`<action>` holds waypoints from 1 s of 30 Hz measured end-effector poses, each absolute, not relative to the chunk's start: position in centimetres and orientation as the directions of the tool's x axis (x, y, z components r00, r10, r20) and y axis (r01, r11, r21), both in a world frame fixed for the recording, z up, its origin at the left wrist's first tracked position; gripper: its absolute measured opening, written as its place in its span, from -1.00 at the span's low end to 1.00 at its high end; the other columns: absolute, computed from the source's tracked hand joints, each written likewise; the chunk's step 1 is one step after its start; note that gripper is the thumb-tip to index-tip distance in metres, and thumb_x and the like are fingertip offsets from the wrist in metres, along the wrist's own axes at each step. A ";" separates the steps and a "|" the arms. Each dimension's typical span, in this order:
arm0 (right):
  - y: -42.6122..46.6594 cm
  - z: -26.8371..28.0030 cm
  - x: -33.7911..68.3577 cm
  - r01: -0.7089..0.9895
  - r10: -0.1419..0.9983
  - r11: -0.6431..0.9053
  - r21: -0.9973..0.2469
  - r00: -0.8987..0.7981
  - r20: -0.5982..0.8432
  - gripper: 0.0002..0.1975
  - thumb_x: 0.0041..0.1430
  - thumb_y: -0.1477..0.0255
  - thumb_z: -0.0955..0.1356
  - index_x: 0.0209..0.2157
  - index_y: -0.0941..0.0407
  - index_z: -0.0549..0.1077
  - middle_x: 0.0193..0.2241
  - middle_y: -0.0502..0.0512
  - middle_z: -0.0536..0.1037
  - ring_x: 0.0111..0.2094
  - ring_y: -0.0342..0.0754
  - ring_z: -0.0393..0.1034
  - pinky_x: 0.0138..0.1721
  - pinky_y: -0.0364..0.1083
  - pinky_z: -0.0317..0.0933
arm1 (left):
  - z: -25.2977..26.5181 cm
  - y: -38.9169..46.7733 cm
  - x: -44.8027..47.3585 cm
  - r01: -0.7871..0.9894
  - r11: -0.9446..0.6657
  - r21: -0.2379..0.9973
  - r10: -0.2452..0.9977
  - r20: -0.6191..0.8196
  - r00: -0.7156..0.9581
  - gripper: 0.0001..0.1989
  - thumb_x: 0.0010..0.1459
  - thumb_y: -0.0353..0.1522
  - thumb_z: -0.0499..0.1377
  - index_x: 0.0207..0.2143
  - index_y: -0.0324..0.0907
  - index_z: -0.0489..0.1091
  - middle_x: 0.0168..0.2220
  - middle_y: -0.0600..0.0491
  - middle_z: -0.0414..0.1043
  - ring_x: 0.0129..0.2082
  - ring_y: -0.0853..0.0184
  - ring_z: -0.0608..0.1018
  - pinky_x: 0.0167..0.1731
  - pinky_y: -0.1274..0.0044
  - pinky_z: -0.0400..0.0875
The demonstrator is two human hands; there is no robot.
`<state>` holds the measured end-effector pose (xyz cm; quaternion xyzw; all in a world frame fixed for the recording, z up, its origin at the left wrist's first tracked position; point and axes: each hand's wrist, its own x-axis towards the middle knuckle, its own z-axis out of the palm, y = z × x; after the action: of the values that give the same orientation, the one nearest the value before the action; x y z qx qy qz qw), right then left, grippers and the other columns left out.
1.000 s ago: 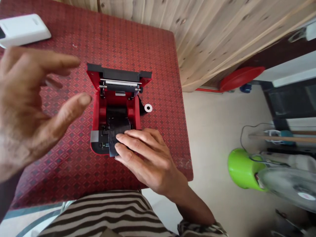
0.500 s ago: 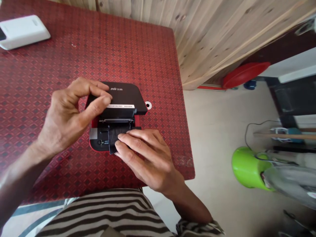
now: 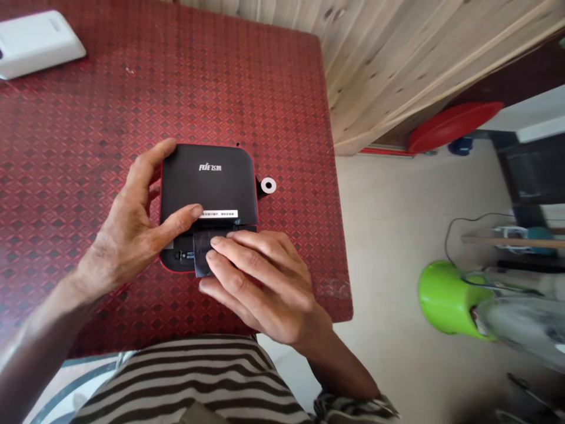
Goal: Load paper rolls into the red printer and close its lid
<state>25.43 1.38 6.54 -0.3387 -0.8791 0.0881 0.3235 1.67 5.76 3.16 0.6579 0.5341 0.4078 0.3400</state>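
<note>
A small black printer (image 3: 207,188) with red sides lies on the red patterned table. Its lid is down near the front part, with a white label strip along the lid's edge. My left hand (image 3: 128,224) grips the printer's left side, its thumb on the lid's front edge by the label. A black strip of film or paper (image 3: 202,253) comes out from under that edge, over the front part. The fingers of my right hand (image 3: 265,282) hold this strip down; its far end is hidden beneath them. Right of the printer sits a small white ring-shaped roll end (image 3: 268,185).
A white power-bank-like device (image 3: 42,44) lies at the table's (image 3: 286,106) far left. Wooden panelling (image 3: 375,59) borders the table at the back. On the floor to the right stand a green bucket (image 3: 444,300) and a red basin (image 3: 454,126).
The printer's lid has come down from its raised, tilted position, covering the metal bar inside. My left hand has moved from the lid's edge to around the printer's side. My right hand stays on the strip.
</note>
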 end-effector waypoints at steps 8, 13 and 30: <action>3.0 5.6 27.3 0.642 0.745 0.648 -0.410 -0.423 0.516 -0.70 0.43 0.27 0.44 0.08 0.11 0.59 0.04 0.23 0.74 0.11 0.16 0.66 0.12 0.15 0.49 | 3.6 6.0 2.0 0.350 -0.100 0.931 0.990 0.057 0.130 0.01 0.20 -0.16 0.46 0.54 0.04 0.01 0.47 -0.13 0.23 0.39 0.03 0.44 0.30 0.22 0.53; 2.7 5.0 27.2 0.654 0.742 0.649 -0.388 -0.434 0.510 -0.71 0.41 0.27 0.46 0.06 0.11 0.60 0.05 0.22 0.74 0.11 0.15 0.66 0.13 0.12 0.48 | 3.8 5.9 1.9 0.465 -0.175 0.868 0.981 0.115 0.155 -0.02 0.22 -0.11 0.45 0.54 0.00 0.04 0.45 -0.12 0.21 0.46 -0.06 0.31 0.38 0.07 0.43; 0.8 1.1 27.8 0.556 0.860 0.345 -0.756 0.134 0.492 -0.79 0.48 0.40 0.35 -0.06 0.05 0.66 -0.24 0.06 0.71 -0.27 -0.03 0.62 -0.24 -0.01 0.50 | 4.1 0.7 0.0 -0.157 0.277 0.948 0.944 -0.299 -0.139 -0.29 0.14 -0.12 0.44 0.32 -0.07 0.46 0.26 -0.13 0.53 0.36 -0.16 0.47 0.41 -0.08 0.31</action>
<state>27.80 0.85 1.07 -0.5524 -0.6410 0.1488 0.5117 -0.01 0.74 4.06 0.3442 0.5714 0.4928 0.5587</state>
